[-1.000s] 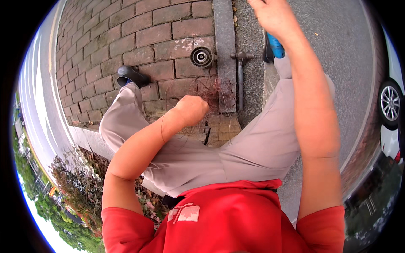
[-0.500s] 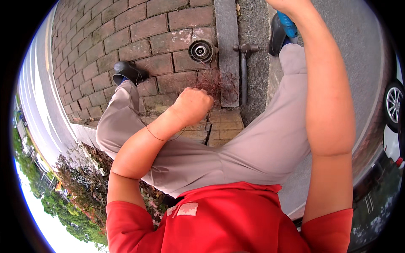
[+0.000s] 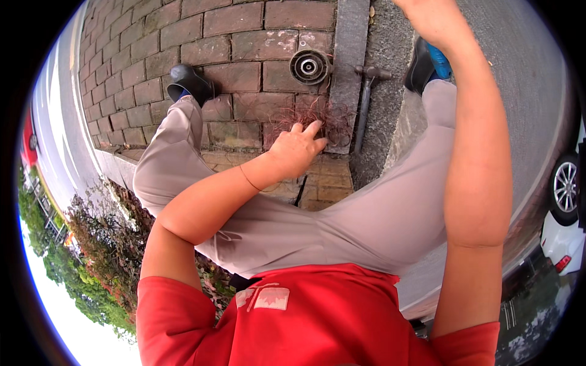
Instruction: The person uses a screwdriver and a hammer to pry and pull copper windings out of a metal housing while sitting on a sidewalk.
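My left hand (image 3: 299, 149) is open, its fingers apart at the near edge of a tangle of thin reddish copper-coloured wires (image 3: 304, 113). Nothing shows in its grip. A thin dark loop (image 3: 247, 178) circles that wrist. Just beyond the wires sits a round dark metal part (image 3: 309, 66) with concentric rings, on the bricks. To its right lies a hammer (image 3: 364, 110), head away from me. My right hand (image 3: 430, 21) reaches to the top edge, where its fingers are cut off. Below it a blue object (image 3: 438, 61) is partly hidden by my forearm, beside my right shoe (image 3: 419, 66).
A flat grey strip (image 3: 349, 46) borders the brick paving (image 3: 232, 79). Rough asphalt runs along its right side. My left shoe (image 3: 189, 85) stands on the bricks. Shrubs (image 3: 101, 244) grow at the left, by a road. A white car (image 3: 563, 241) stands at the far right.
My left hand has opened from a closed fist, moving slightly right. My right hand has shifted a little nearer and right. The view has turned, so the ground things appear further right.
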A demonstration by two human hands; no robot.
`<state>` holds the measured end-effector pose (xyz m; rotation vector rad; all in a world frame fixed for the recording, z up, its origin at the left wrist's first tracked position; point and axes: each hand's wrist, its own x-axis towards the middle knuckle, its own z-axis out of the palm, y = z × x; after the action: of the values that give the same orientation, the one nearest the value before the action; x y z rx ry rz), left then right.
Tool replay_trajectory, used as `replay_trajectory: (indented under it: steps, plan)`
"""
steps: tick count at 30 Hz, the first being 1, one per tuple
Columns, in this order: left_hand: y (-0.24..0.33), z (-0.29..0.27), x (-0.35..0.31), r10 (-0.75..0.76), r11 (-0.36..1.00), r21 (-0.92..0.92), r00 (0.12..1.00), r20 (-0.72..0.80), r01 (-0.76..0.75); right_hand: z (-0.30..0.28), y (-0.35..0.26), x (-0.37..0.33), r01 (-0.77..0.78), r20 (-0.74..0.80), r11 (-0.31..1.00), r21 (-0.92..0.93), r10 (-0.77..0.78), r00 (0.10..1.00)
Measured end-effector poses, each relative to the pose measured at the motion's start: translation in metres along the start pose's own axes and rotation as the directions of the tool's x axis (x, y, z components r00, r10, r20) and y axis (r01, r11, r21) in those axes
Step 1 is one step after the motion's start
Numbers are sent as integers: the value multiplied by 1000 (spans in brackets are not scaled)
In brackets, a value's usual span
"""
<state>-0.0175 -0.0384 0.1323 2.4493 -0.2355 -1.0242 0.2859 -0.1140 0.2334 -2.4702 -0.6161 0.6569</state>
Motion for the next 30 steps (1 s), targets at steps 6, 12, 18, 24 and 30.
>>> replay_trajectory:
  steps: [6, 12, 18, 24, 30]
  plan:
    - [4, 11, -8, 93, 993, 53, 974, 208, -106, 9, -16, -7, 39, 96, 985, -171, -23, 995]
    - [-15, -22, -4, 97, 995, -39, 995, 18, -97, 15, -7, -4, 98, 124, 983, -158, -79, 989]
    - [-36, -95, -27, 119, 934, -312, 974, -194, -176, 17, 9, 7, 112, 95, 982, -152, -99, 991]
    - [-48, -174, -102, -23, 842, -517, 948, -319, -153, 56, 49, 30, 203, 107, 961, -187, -185, 977]
    - [-84, -187, -159, -266, 747, -657, 861, -433, -99, 138, 27, 14, 105, 348, 948, -300, 6, 937]
